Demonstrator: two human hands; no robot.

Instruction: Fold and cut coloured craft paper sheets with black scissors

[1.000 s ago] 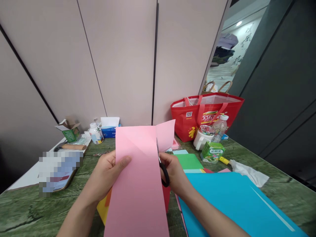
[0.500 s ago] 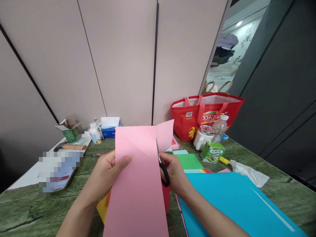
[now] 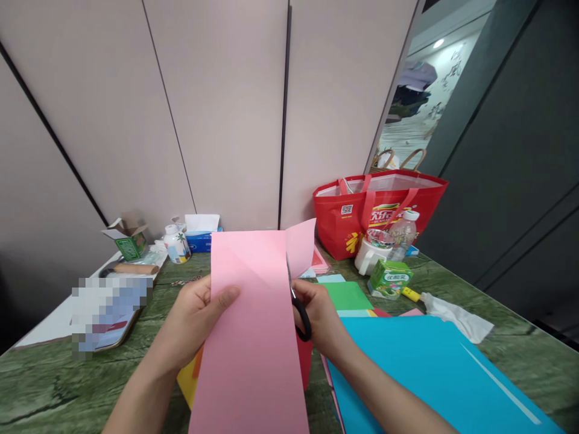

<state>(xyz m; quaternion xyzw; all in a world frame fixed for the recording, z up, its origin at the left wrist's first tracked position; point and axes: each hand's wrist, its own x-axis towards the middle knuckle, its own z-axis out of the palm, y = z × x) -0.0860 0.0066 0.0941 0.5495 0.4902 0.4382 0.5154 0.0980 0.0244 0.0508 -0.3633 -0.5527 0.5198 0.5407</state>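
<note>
A long sheet of pink paper (image 3: 253,337) is held up in front of me, tilted toward the camera. My left hand (image 3: 203,310) pinches its left edge, thumb on the near face and fingers behind. Closed around the black-handled scissors (image 3: 304,319), my right hand (image 3: 319,307) is at the sheet's right edge. The blades lie along a cut running down from the top edge. A cut flap of the pink paper bends away to the right above my right hand. Behind the sheet, yellow and red paper partly show; the rest of them is hidden.
Blue sheets (image 3: 420,361) lie at the right, with green paper (image 3: 348,295) behind them. A green box (image 3: 389,279), a white mug (image 3: 371,256), a plastic bottle (image 3: 402,235) and a red bag (image 3: 341,223) stand beyond. At the left are a phone (image 3: 113,328) and a tissue box (image 3: 199,241).
The cut flap at the top right has shifted slightly to the left. Both hands, the scissors and the main part of the sheet look nearly still.
</note>
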